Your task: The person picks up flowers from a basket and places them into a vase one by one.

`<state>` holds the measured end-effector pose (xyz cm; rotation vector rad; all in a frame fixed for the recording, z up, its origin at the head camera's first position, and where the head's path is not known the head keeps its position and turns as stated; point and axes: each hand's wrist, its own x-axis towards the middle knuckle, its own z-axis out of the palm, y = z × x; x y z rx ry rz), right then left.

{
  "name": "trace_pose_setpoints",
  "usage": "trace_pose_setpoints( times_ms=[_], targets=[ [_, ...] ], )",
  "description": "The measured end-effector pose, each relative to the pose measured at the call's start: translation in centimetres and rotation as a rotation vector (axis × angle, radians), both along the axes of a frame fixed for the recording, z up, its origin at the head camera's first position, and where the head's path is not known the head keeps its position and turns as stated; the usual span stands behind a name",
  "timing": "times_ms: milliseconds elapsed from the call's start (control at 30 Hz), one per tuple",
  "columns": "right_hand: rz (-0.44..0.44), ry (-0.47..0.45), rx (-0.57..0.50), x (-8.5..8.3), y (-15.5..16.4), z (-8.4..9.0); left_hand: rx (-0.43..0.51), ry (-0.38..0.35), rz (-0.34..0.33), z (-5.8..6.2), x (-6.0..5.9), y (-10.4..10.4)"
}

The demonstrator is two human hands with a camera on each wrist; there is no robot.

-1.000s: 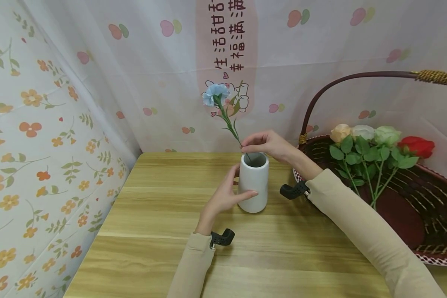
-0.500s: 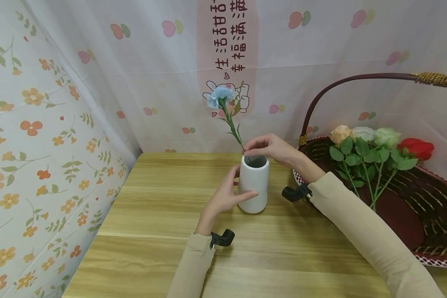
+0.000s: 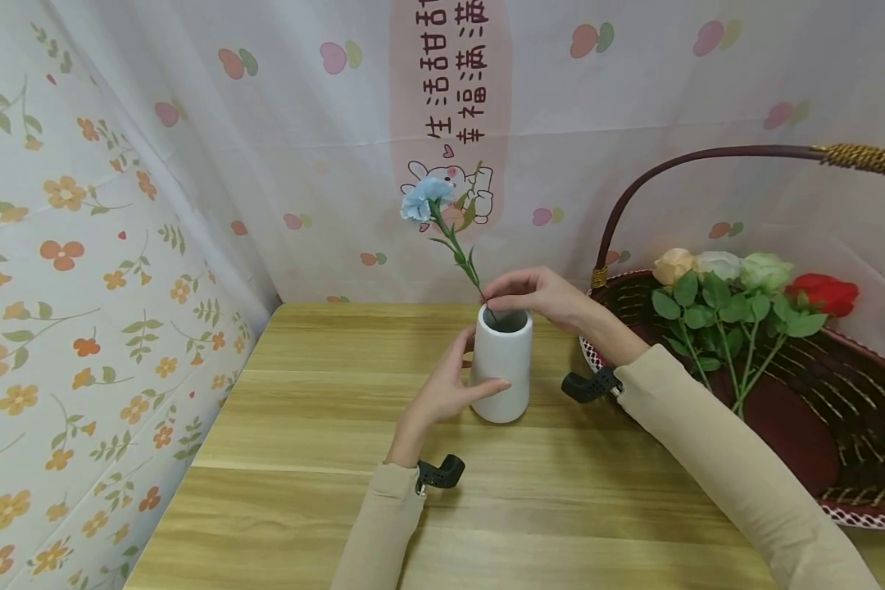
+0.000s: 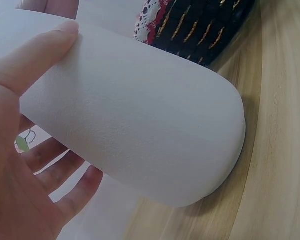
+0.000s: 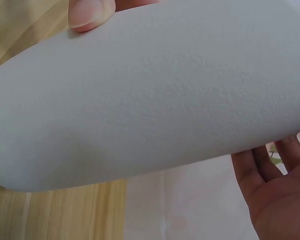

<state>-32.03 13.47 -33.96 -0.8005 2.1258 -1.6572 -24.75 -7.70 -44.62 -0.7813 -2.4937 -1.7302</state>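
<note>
A white vase (image 3: 501, 377) stands upright on the wooden table, and my left hand (image 3: 448, 385) holds its side, thumb across the front and fingers round the far side. In the left wrist view the thumb (image 4: 45, 55) lies against the vase's smooth wall. At the vase's mouth my right hand (image 3: 538, 293) pinches the thin stem of a blue carnation (image 3: 426, 199). The flower leans to the left above the rim, and its stem's lower end reaches inside the opening. In the right wrist view the vase covers most of the picture, with my right hand (image 5: 285, 200) at lower right.
To the right stands a dark woven basket (image 3: 796, 442) with a tall arched handle (image 3: 708, 151). Several roses lie in it, including a red rose (image 3: 824, 292) and a peach rose (image 3: 674, 266). A printed curtain (image 3: 324, 164) hangs behind the table (image 3: 302, 459).
My right hand has come slightly down and right at the vase's mouth, lowering the carnation a little. The flower head swayed right, then back left. My left hand and the vase have stayed put.
</note>
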Motion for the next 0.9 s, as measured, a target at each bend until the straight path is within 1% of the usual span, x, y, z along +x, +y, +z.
trace_pose_setpoints(
  times_ms=[200,633,900],
  targets=[
    [-0.043,0.009,-0.003,0.2,0.5,0.1,-0.002,0.007,0.003,0.0,0.0,0.0],
    [-0.054,0.081,-0.016,0.6,1.9,0.3,-0.001,-0.005,0.004,-0.1,0.0,0.1],
    [-0.114,0.074,-0.030,1.3,3.0,1.0,-0.006,0.003,0.005,-0.1,0.0,0.1]
  ],
)
